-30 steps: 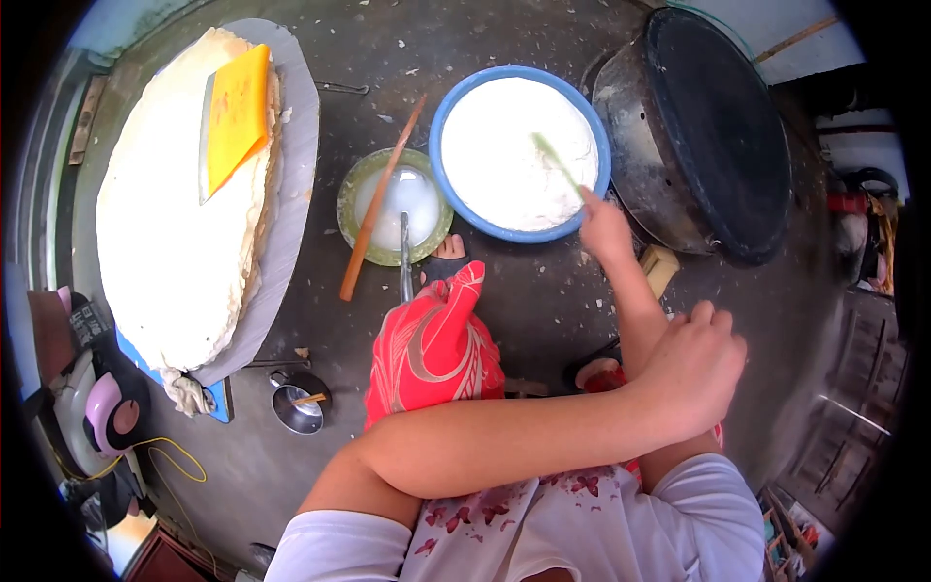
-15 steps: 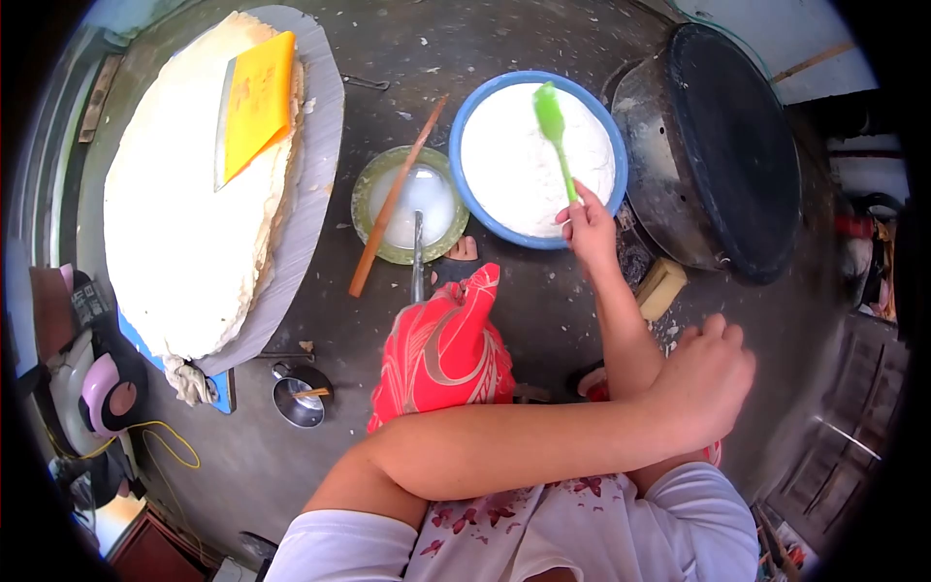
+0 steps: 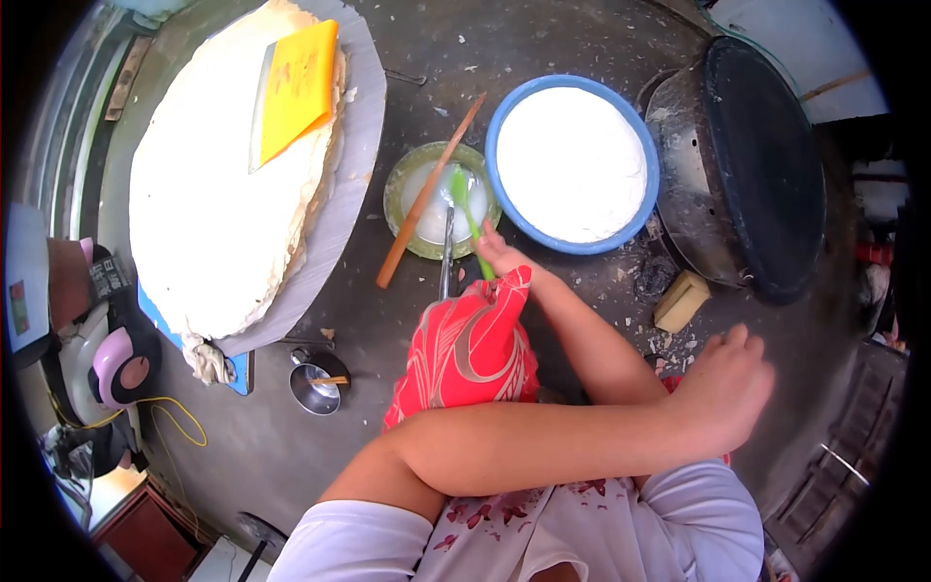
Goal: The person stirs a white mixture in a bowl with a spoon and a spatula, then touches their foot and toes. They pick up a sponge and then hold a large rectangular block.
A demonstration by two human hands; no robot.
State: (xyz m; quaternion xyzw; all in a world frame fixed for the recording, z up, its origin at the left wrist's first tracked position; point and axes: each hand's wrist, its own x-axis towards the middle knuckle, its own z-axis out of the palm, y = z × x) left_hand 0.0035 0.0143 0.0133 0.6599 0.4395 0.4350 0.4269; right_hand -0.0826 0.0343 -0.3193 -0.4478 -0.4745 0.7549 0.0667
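My right hand [image 3: 499, 254] is closed around the handle of a green silicone spatula [image 3: 460, 194]. The spatula's head is over a green-rimmed bowl [image 3: 396, 199] of milky white liquid. In that bowl stands a metal ladle [image 3: 447, 257], and a wooden stick [image 3: 427, 199] lies across its rim. Just right of it, a blue basin [image 3: 493, 145] is heaped with white powder [image 3: 572, 165]. My left forearm crosses in front of my body, and my left hand [image 3: 722, 388] rests curled into a loose fist over my right knee. Red patterned cloth [image 3: 461, 354] covers my other knee.
At left, a stack of thin pale sheets [image 3: 228, 194] lies on a round grey board [image 3: 354, 126], topped by a yellow scraper [image 3: 299, 87]. A small metal pot [image 3: 315, 393] sits on the floor. A large black-lidded drum [image 3: 761, 165] and a yellowish block [image 3: 682, 302] are at right.
My right hand has moved the spatula left, from over the powder basin to the bowl of milky liquid. The whole view has shifted slightly; my left hand stays curled in place.
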